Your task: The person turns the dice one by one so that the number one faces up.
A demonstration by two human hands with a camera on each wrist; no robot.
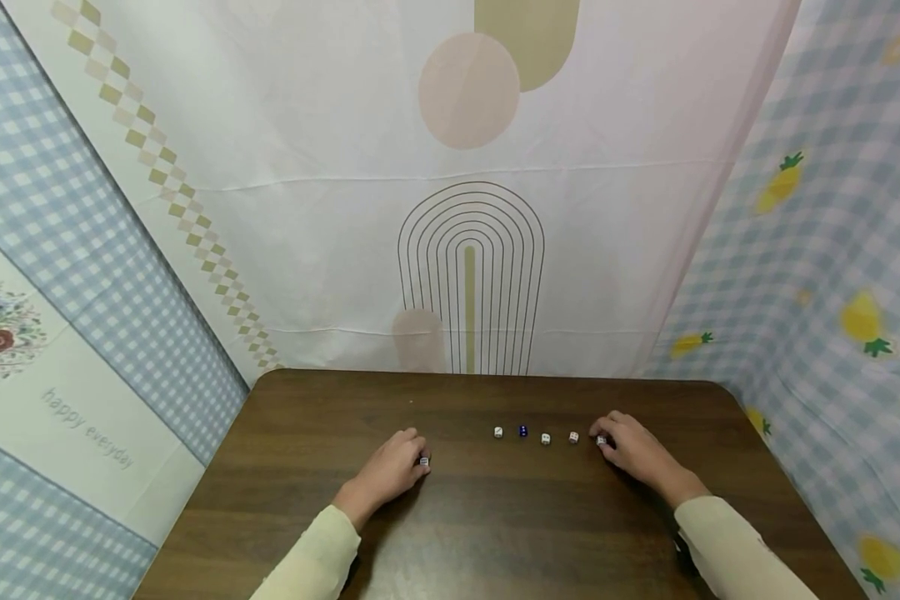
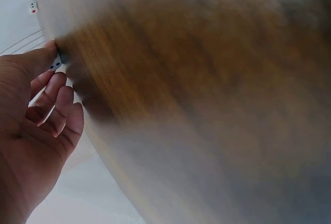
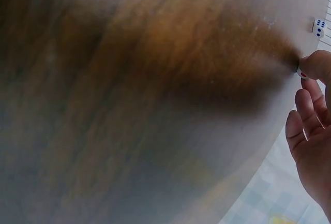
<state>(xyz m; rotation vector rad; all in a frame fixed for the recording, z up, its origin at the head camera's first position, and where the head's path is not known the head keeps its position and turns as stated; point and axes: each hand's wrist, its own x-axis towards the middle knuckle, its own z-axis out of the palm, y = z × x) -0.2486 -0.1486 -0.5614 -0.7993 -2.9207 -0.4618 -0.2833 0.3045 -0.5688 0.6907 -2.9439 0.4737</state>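
Note:
My left hand [image 1: 390, 467] pinches a white die [image 1: 424, 461] between thumb and finger, low over the table on the left. In the left wrist view this die [image 2: 55, 63] shows blue pips beside the thumb. On the right, my right hand [image 1: 640, 454] pinches another white die [image 1: 602, 440], and a red pip shows on that die [image 3: 302, 73] in the right wrist view. Between the hands stand a white die [image 1: 498, 432], a blue die [image 1: 523, 431] and two more white dice [image 1: 545, 438], spaced in a loose row. The rightmost of them [image 1: 573, 437] is nearest my right hand.
The brown wooden table [image 1: 495, 533] has rounded far corners. Right behind its far edge hangs a pale patterned cloth [image 1: 330, 267]. Checked blue cloths hang along the left [image 1: 105, 183] and right [image 1: 817, 275] sides.

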